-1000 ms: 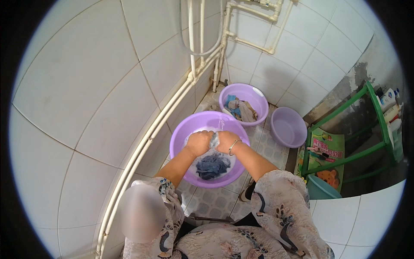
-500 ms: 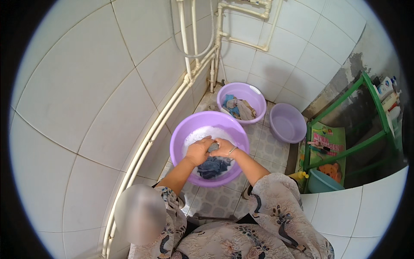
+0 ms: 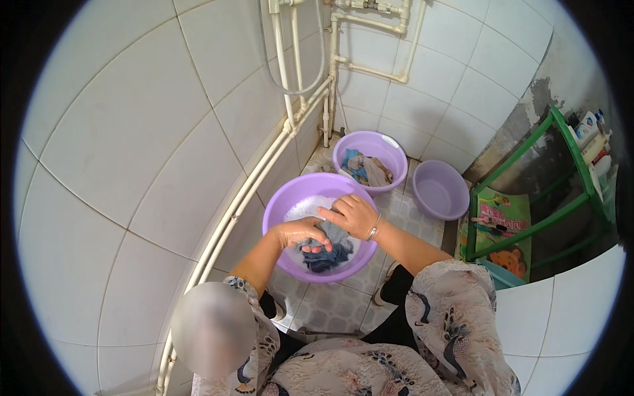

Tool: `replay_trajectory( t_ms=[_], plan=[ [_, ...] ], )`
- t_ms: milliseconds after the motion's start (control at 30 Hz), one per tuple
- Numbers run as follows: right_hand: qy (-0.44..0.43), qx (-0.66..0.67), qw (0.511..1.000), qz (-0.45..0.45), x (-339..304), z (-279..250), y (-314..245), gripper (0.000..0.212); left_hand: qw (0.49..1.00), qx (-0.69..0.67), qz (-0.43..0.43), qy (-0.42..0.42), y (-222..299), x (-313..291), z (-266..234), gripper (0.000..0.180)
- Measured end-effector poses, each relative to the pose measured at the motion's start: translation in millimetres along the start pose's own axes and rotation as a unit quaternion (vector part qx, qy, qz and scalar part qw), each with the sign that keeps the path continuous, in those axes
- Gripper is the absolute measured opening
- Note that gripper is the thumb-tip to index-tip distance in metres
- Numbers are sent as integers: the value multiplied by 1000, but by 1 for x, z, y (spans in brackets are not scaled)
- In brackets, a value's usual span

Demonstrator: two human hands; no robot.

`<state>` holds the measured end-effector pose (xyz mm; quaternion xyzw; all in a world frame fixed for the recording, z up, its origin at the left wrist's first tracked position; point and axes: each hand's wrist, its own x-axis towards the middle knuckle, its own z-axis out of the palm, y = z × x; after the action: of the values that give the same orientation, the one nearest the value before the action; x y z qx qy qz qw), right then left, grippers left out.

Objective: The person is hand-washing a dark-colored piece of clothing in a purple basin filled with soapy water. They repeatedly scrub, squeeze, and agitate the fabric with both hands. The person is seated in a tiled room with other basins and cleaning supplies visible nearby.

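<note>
A wet blue-grey garment [image 3: 325, 257] lies bunched in the large purple basin [image 3: 277, 197], with white suds [image 3: 306, 208] around it. Part of the cloth rises from the water between my two hands. On its left side my left hand [image 3: 301, 233] holds the cloth with curled fingers, fingertips showing low. A bit higher and to the right, my right hand [image 3: 354, 216] grips the raised part from above; its fingers point left. Some of the right hand's grip is hidden behind its back. A bracelet [image 3: 374, 228] circles my right wrist.
Behind stands a smaller purple basin [image 3: 401, 148] with blue and beige clothes [image 3: 368, 168]. Another purple basin [image 3: 440, 189] sits to its right. A green-framed rack [image 3: 558, 228] with bottles [image 3: 588, 135] is at the right. Cream pipes [image 3: 254, 181] run along the left tiled wall.
My hands have drawn apart from their clasp over the cloth. The right has shifted up and right, the left has turned, and more of the raised garment shows between them.
</note>
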<state>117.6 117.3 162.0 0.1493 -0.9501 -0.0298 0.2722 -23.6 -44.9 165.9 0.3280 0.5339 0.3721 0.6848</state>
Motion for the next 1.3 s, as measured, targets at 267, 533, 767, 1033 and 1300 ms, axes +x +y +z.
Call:
replay_trajectory(
  t_ms=[267,533,767,1033,1300],
  plan=[
    [-265,7,937,227,24,32,-4,22,845,378,115,360,-33,41,-1,45],
    [-408,90,854,309,39,50,4,26,774,506,36,379,-20,39,0,40],
    [-399,146,838,342,25,61,-3,36,730,554,132,378,-30,29,10,39],
    [-93,34,993,65,-6,14,-17,72,969,125,108,185,-9,5,5,34],
    [-142,21,975,171,-12,32,-20,25,976,173,-50,124,-2,13,22,46]
  ],
)
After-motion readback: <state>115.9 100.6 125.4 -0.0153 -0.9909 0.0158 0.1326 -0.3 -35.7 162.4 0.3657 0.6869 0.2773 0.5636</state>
